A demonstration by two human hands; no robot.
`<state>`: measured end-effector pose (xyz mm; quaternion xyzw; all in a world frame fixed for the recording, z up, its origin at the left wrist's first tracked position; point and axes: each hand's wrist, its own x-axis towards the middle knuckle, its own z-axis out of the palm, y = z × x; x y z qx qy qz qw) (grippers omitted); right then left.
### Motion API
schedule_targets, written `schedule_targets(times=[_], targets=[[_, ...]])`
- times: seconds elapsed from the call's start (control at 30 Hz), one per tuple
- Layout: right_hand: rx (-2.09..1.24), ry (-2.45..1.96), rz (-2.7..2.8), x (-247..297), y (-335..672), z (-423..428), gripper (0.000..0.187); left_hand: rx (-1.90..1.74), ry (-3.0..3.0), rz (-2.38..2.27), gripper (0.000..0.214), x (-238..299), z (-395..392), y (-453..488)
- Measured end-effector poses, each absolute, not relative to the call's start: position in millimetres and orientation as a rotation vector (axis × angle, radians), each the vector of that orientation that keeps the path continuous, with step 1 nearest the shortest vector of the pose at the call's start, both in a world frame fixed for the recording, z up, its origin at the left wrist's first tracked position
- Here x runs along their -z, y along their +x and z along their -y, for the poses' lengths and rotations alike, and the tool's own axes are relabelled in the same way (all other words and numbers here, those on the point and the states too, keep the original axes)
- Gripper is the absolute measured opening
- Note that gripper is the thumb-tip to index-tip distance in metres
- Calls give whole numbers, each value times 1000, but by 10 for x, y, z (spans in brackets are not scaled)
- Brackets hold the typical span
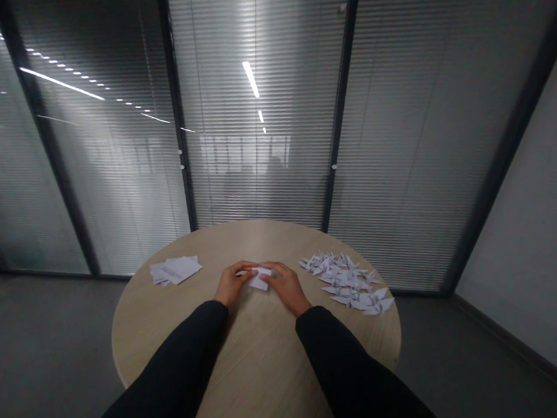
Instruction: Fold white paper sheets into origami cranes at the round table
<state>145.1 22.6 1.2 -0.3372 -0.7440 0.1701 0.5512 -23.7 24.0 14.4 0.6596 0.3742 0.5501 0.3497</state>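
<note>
White paper (260,279) lies midway between the left hand (232,282) and right hand (285,286), both touching it; grip unclear.

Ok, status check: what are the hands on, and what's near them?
Left hand and right hand both on a small white paper piece. Loose paper sheets to the left, folded paper cranes to the right, neither touching the hands.

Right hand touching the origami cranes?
Apart. The head view shows a strip of wooden tabletop between the right hand and the nearest of the origami cranes.
</note>
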Motion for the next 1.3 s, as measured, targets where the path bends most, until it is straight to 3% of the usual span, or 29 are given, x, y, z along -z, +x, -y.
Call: schedule_targets(times=[0.5,1.3], targets=[[-496,-843,1788,-88,1443,-132,24,-1592,1815,-1093,20,-133,-232,-253],[-524,-874,1799,-38,1441,-197,28,-1539,1946,-1013,13,-78,-248,-221]])
